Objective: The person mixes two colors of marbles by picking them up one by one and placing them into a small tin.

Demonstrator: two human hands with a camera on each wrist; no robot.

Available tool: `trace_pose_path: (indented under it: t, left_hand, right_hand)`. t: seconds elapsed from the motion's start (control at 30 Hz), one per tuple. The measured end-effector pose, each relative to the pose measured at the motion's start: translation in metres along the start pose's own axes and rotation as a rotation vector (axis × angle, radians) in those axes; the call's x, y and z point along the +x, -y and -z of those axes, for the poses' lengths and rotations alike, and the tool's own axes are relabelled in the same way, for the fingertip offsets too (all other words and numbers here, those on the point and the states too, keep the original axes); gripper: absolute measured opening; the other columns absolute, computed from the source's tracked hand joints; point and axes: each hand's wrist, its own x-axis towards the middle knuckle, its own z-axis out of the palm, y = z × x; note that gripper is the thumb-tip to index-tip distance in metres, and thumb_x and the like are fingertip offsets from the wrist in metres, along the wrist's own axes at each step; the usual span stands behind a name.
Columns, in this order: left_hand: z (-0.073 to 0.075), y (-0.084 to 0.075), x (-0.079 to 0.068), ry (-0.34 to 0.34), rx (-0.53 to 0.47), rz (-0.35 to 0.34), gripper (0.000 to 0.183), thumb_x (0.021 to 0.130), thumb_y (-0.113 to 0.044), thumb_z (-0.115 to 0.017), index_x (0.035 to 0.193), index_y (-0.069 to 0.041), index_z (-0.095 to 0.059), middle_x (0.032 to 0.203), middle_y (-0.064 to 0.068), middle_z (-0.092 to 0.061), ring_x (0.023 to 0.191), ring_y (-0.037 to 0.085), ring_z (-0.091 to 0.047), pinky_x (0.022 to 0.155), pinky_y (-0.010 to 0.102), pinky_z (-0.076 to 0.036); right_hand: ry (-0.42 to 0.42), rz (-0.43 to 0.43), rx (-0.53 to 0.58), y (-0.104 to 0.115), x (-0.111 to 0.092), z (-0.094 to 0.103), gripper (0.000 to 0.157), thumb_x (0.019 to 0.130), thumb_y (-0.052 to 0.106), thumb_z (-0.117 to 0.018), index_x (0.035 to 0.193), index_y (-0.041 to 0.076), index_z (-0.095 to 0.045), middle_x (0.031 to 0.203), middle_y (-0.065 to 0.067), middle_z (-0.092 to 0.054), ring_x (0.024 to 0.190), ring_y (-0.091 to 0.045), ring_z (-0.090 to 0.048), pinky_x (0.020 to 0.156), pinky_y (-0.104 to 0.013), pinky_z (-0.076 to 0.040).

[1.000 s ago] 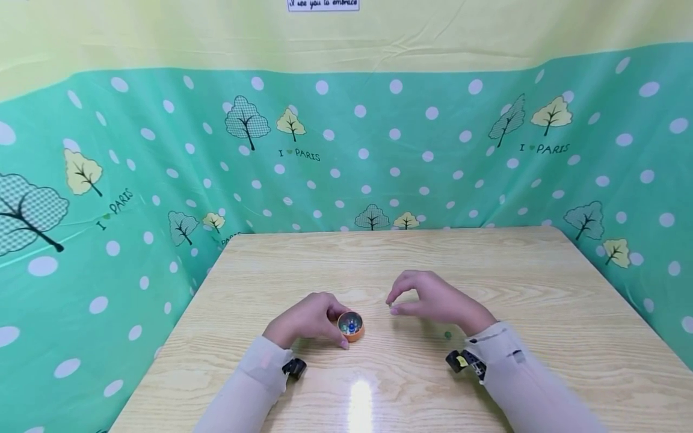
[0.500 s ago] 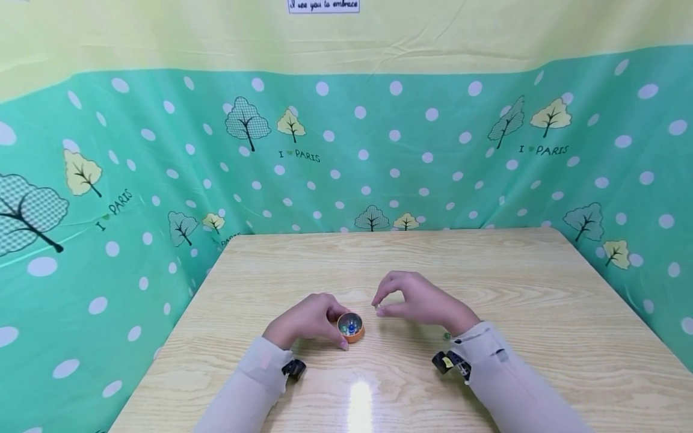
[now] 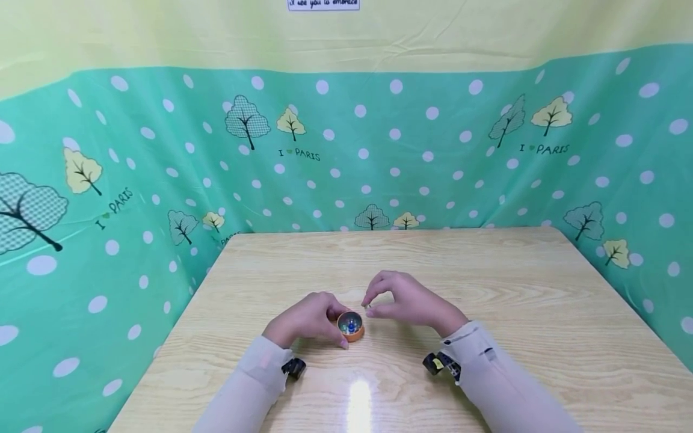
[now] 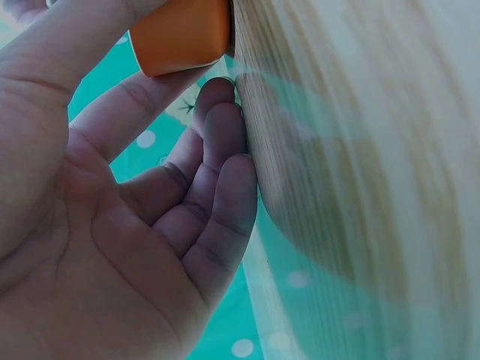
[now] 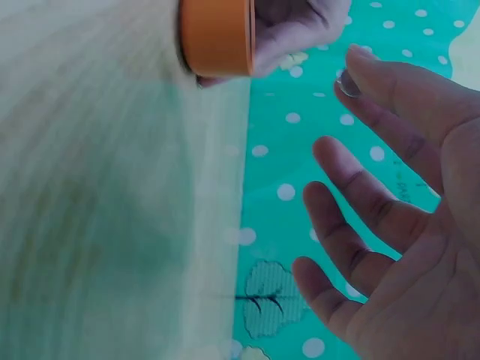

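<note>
A small orange cup (image 3: 354,338) stands on the table, with several small glass marbles, one of them deep blue (image 3: 351,328), visible inside. My left hand (image 3: 308,316) holds the cup by its side between thumb and index finger; in the left wrist view the other fingers curl loosely beside the orange wall (image 4: 184,34). Just right of the cup and a little above its rim, my right hand (image 3: 408,300) pinches a small clear marble (image 5: 349,84) between thumb and index fingertip. The remaining right fingers are spread, as the right wrist view shows.
The light wood table (image 3: 487,270) reaches back to a green, white-dotted curtain (image 3: 395,153) that also hangs along both sides. Small black cameras sit at each wrist, near the left cuff (image 3: 295,368) and the right cuff (image 3: 433,363).
My right hand has moved left toward the cup with the marble pinched in it. A green marble on the table is now hidden by my right sleeve. My left hand and the cup stay put.
</note>
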Motion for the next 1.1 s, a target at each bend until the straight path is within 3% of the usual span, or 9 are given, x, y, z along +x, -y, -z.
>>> trace_pose_path:
  t: [0.23, 0.43, 0.73, 1.1]
  left_hand:
    - [0.001, 0.000, 0.000, 0.016, 0.023, -0.070, 0.036, 0.070, -0.033, -0.097, 0.103, -0.030, -0.082, 0.081, -0.009, -0.072, 0.073, 0.007, -0.052, 0.068, 0.023, -0.042]
    - [0.000, 0.002, 0.000, 0.015, 0.009, -0.027, 0.031, 0.070, -0.033, -0.097, 0.096, -0.028, -0.082, 0.075, -0.011, -0.067, 0.070, 0.007, -0.048, 0.065, 0.024, -0.039]
    - [0.001, 0.004, 0.001, 0.022, 0.013, -0.062, 0.028, 0.071, -0.033, -0.096, 0.095, -0.029, -0.082, 0.071, -0.011, -0.065, 0.064, 0.005, -0.046, 0.060, 0.022, -0.037]
    - [0.001, 0.001, 0.000, 0.001, 0.031, -0.003, 0.030, 0.070, -0.035, -0.097, 0.095, -0.030, -0.082, 0.070, -0.009, -0.058, 0.069, 0.010, -0.044, 0.062, 0.025, -0.035]
  right_hand:
    - [-0.050, 0.005, 0.050, 0.005, 0.003, -0.017, 0.011, 0.089, 0.027, -0.083, 0.099, 0.022, -0.081, 0.108, 0.012, -0.066, 0.109, -0.017, -0.063, 0.100, -0.053, -0.050]
    - [-0.038, -0.038, 0.061, 0.003, 0.006, -0.031, 0.011, 0.089, 0.025, -0.083, 0.099, 0.020, -0.081, 0.108, 0.009, -0.066, 0.111, -0.028, -0.064, 0.098, -0.053, -0.050]
    - [-0.021, -0.057, 0.044, 0.006, 0.006, -0.035, 0.011, 0.087, 0.022, -0.084, 0.097, 0.022, -0.082, 0.106, 0.009, -0.067, 0.108, -0.025, -0.065, 0.097, -0.051, -0.051]
    - [0.001, -0.076, 0.033, 0.006, 0.006, -0.035, 0.012, 0.088, 0.020, -0.082, 0.100, 0.022, -0.082, 0.106, 0.012, -0.066, 0.108, -0.025, -0.065, 0.094, -0.047, -0.053]
